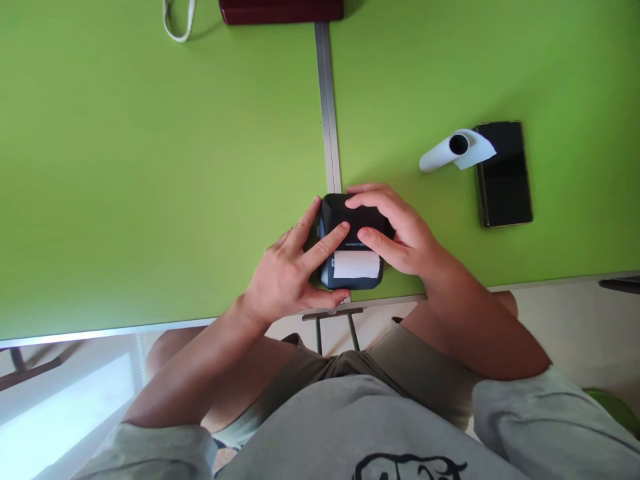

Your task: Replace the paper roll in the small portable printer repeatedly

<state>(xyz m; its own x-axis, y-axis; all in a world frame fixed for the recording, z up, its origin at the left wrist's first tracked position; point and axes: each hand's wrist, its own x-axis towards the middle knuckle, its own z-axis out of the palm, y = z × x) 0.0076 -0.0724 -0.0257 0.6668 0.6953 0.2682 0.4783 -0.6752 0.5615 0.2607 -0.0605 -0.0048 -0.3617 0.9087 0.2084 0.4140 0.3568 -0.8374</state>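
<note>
A small black portable receipt printer [360, 223] lies on the green table near its front edge, over the metal seam. A short strip of white paper [357, 265] shows at its near end. My left hand [295, 270] grips the printer's left side, index finger on the top and thumb along the near edge. Around the far right corner curls my right hand [395, 230], with its thumb and a fingertip resting on the top; some of its fingers are partly hidden.
To the right is a white paper roll [440, 155] with a dark core, its loose end reaching over a black phone [505, 177]. A dark red box [280, 10] and a white strap [180, 30] are at the far edge of view. The metal seam [327, 107] divides the green tabletop [150, 167].
</note>
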